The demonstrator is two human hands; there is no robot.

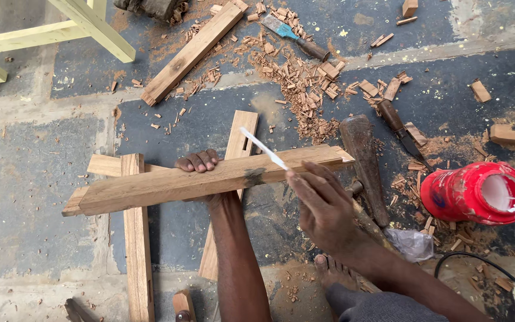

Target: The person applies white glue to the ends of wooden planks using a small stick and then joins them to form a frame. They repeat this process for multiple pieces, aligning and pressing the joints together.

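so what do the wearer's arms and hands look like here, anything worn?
Both arms are bare as far as the frame shows: no sleeves, gloves, watch or rings visible on the left hand or the right hand. Only clothing in view is dark grey fabric at the bottom edge, by the right forearm. A bare foot shows beside it.

Left hand (198, 162): my forearm runs straight up from the bottom edge, bare; the wrist passes out of sight and only the fingers (202, 160) show, curled over toward me in a closed hold. Right hand (324, 206): my forearm enters from the lower right, back of the hand facing up, fingers pinched together near the top, thumb side leading.
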